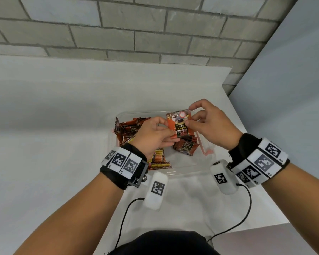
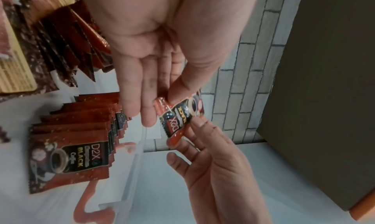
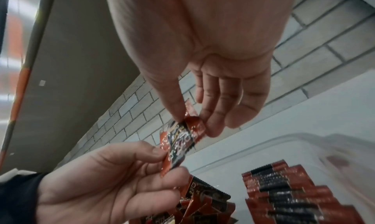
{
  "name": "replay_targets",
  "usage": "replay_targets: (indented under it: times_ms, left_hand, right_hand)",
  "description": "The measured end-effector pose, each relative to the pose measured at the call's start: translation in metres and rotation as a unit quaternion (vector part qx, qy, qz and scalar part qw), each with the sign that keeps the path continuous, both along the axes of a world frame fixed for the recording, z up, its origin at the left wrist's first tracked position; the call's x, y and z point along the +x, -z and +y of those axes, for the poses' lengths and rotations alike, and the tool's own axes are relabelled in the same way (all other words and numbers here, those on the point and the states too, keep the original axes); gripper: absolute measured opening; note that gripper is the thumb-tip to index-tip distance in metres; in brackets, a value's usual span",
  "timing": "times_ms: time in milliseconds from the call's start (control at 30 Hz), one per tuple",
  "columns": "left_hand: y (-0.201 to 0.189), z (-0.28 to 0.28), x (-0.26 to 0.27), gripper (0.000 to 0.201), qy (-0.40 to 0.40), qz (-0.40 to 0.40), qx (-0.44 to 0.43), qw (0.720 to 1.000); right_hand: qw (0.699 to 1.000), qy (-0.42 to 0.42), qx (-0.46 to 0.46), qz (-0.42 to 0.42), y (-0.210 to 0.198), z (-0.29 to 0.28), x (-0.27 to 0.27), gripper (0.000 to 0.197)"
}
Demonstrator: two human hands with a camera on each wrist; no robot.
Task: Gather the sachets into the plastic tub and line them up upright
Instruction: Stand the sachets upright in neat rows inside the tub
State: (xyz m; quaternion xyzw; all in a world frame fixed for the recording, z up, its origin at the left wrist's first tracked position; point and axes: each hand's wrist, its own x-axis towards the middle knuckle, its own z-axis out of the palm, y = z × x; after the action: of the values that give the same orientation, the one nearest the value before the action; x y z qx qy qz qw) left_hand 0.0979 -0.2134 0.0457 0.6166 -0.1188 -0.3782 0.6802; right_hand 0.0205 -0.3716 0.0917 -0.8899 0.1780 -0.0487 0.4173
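One sachet [image 1: 180,126] was held above the plastic tub [image 1: 190,171], between the two hands. The left hand [image 1: 153,138] pinched its near edge with thumb and fingertips; the right hand [image 1: 213,127] pinched its far edge the same way, its other fingers loosely curled. Inside the tub, one fanned stack of sachets [image 1: 186,147] lay below the held one, on the right. A jumbled pile of sachets [image 1: 129,128] filled the tub's left part; their number could not be counted.
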Motion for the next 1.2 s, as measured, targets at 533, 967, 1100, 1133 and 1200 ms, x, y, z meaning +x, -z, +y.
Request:
replay_targets:
  times_ms: [533,967,1100,1133,1200]
  left_hand:
    - [0.001,0.000,-0.003,0.012,0.010,-0.059,0.031,0.998]
    - [-0.012,-0.016,-0.001,0.046,-0.022,0.165,0.071,0.983]
    - [-0.008,-0.016,-0.001,0.057,-0.006,0.170,0.079,0.982]
    - [-0.008,-0.016,-0.001,0.058,-0.005,0.171,0.078,0.982]
    - [-0.006,-0.017,0.001,0.058,0.000,0.173,0.079,0.982]
  right_hand:
    - [0.998,-0.062,-0.014,0.028,-0.004,-0.002,0.001,0.028]
    - [0.891,-0.159,-0.307,0.295,0.029,0.008,0.008,0.008]
    - [0.854,-0.170,-0.373,0.320,0.032,0.009,0.011,0.006]
    - [0.848,-0.171,-0.386,0.322,0.033,0.009,0.011,0.006]
    - [0.837,-0.172,-0.409,0.321,0.034,0.011,0.012,0.008]
